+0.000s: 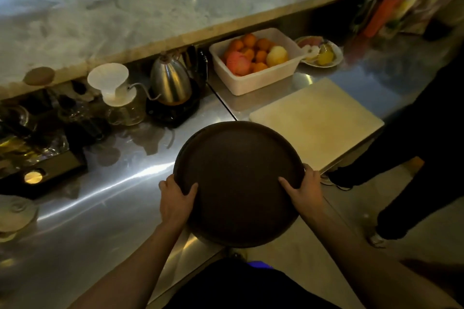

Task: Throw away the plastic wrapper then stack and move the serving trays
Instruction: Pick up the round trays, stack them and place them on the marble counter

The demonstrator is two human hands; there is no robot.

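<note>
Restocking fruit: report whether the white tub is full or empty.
Roughly full: white tub holds oranges piled about level with its rim.

No legible text, label, brand or number on anything in view.

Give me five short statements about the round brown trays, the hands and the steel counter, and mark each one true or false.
1. Both hands, left hand and right hand, grip the round dark brown serving trays. True.
2. The trays lie on the pale rectangular cutting board. False: they are held beside it, over the edge of the stainless steel counter.
3. The white plastic tub holds oranges and other fruit. True.
4. The steel gooseneck kettle stands on the cutting board. False: it stands on a black base, left of the tub.
5. A plastic wrapper lies on the top tray. False: its surface is bare.
</note>
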